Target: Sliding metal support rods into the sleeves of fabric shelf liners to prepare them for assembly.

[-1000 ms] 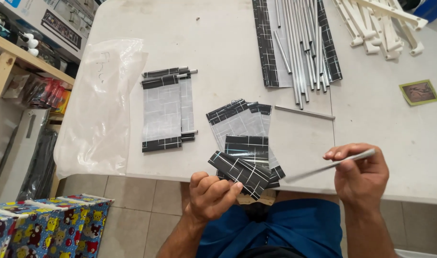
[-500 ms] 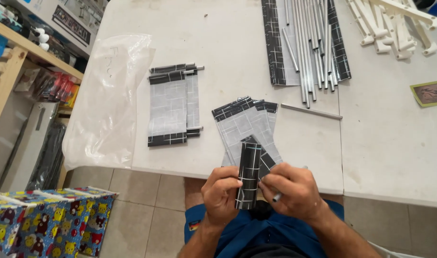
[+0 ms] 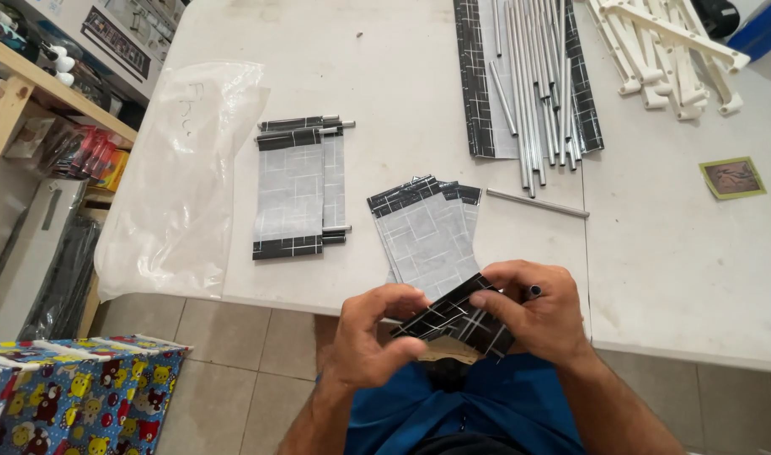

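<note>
My left hand (image 3: 373, 337) and my right hand (image 3: 537, 313) both grip a black fabric panel with white grid lines (image 3: 453, 320), held over the near edge of the white table (image 3: 402, 84). The dark tip of a thin metal rod (image 3: 534, 291) sticks out above my right hand's fingers. Just beyond my hands lies a fanned stack of grey panels with black ends (image 3: 427, 227). To its left sit two finished-looking grey panels with rods through their black hems (image 3: 297, 187).
A clear plastic bag (image 3: 183, 177) hangs over the table's left edge. Several metal rods (image 3: 537, 76) rest on a long black-edged sheet at the back, one loose rod (image 3: 537, 203) nearer. White plastic parts (image 3: 663, 50) and a small card (image 3: 732, 178) lie right. A patterned box (image 3: 74, 396) stands on the tiled floor.
A second ago my right hand held a rod out to the side and the left held the panel. Both hands have come together on the panel, now turned nearly flat.
</note>
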